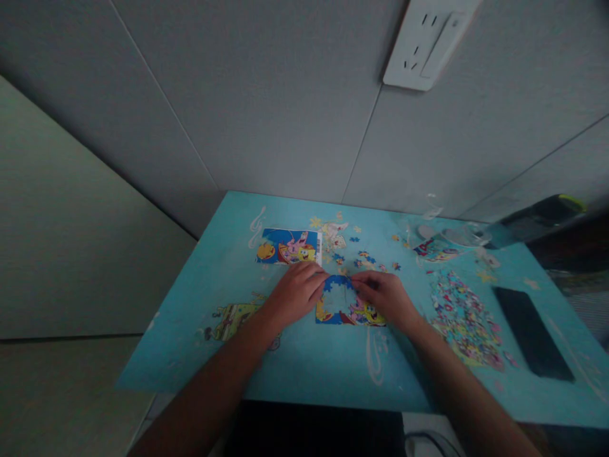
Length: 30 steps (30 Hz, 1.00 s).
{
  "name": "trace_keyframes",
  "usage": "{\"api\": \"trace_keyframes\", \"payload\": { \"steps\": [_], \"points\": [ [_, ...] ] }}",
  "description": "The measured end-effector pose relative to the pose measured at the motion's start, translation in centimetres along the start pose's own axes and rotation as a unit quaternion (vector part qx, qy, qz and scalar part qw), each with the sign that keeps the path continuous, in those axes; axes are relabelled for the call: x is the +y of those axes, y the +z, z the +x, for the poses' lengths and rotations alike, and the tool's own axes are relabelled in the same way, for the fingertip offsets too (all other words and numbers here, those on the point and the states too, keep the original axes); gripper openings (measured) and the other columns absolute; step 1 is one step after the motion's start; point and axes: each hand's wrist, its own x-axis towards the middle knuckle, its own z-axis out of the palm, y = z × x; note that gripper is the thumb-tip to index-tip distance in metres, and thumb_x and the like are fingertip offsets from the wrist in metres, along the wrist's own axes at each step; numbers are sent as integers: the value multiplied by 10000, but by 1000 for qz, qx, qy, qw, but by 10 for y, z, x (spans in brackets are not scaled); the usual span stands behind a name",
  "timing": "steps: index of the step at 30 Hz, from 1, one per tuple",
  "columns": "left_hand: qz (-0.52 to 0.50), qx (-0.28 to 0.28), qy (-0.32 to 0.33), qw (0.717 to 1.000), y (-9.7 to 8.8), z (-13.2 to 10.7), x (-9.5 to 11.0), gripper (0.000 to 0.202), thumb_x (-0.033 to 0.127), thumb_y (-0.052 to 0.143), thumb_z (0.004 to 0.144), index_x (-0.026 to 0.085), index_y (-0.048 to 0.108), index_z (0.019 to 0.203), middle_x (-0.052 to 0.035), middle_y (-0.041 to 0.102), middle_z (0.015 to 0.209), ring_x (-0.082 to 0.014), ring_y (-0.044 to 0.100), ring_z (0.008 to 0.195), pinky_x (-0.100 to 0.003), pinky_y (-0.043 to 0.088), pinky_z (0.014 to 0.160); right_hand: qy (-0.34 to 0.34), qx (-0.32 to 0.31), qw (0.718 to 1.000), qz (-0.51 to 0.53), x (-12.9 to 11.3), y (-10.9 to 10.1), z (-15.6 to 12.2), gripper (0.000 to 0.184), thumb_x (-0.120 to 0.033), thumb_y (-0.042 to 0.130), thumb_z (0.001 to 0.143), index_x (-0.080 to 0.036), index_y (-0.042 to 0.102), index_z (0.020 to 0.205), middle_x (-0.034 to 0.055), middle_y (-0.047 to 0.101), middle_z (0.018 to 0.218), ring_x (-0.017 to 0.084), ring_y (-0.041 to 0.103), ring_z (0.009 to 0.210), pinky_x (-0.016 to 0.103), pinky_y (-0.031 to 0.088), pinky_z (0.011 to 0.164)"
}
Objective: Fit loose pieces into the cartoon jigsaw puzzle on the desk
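Observation:
A partly assembled jigsaw puzzle [339, 318] lies flat on the blue table, its pieces forming a frame around an open middle. My left hand [299, 291] is at its upper left corner, with fingers closed and tips against the edge. At the upper right edge, my right hand [382, 296] pinches a small blue puzzle piece [350, 284], partly covered by the fingertips. Behind my left hand lies a picture card [291, 246] with a cartoon scene in blue, yellow and pink. Several loose puzzle pieces [365, 259] are scattered beyond the puzzle.
A large heap of small colourful pieces [464, 317] spreads at the right, beside a black flat slab [533, 333]. Clear plastic packaging [440, 244] sits at the back right. The table [185, 355] meets a grey wall with a white outlet [431, 44].

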Motion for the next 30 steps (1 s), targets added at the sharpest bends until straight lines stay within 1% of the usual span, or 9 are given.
{"api": "trace_keyframes", "payload": {
  "steps": [3,6,8,11,17,20,23,26,30],
  "points": [
    [-16,-20,18,1000,4,2,8,227,210,522,988,187,661,1167,-77,664,1092,-224,587,1079,-434,491,985,-37,16,999,-14,-2,14,-5,153,-309,670,896,-229,771,980,32,760,865,183,673,721,309,526,682],
    [-11,-35,19,999,6,3,14,236,215,548,976,193,659,1183,-76,661,1109,-230,582,1097,-436,483,993,-77,38,995,-56,-7,19,-2,105,-270,699,884,-240,768,957,32,748,859,206,669,800,339,514,758],
    [-5,-43,15,999,5,4,16,250,232,569,967,188,654,1197,-78,660,1127,-236,575,1114,-440,472,1007,-95,45,992,-75,-10,18,-3,90,-267,705,888,-240,760,953,30,741,852,214,660,823,348,500,783],
    [1,-46,13,999,4,3,17,252,252,592,958,188,661,1191,-74,661,1138,-239,567,1128,-441,460,1011,-111,57,989,-84,-10,10,-10,101,-274,668,924,-238,747,975,33,738,875,213,653,843,350,485,807],
    [10,-46,23,999,3,1,15,165,260,609,954,207,709,1074,-62,671,1133,-236,568,1132,-442,447,998,-114,94,983,-107,3,-4,-21,117,-270,644,944,-221,740,990,47,738,893,220,647,839,382,470,840],
    [11,-56,31,998,1,1,17,176,268,601,961,211,710,1087,-61,670,1146,-237,559,1146,-437,444,995,-133,84,981,-118,0,-1,-22,133,-272,626,959,-218,743,992,55,734,908,216,641,844,386,467,849],
    [6,-77,39,996,-2,2,20,220,271,597,962,220,697,1151,-69,658,1177,-243,546,1167,-435,448,999,-158,52,977,-132,-6,8,-24,175,-298,596,980,-223,754,997,61,715,879,215,624,828,380,469,816],
    [7,-91,41,995,-3,2,21,241,282,604,956,225,692,1173,-81,644,1204,-259,536,1186,-457,453,1008,-167,27,972,-164,-10,17,-27,211,-306,570,994,-237,765,1032,64,698,859,222,613,833,386,462,796],
    [1,-92,42,995,-2,2,22,243,287,592,961,220,692,1172,-95,635,1221,-265,536,1198,-474,461,1013,-175,23,966,-191,-11,22,-28,224,-291,557,1000,-241,771,1046,69,688,848,222,604,833,381,455,777]
  ]
}}
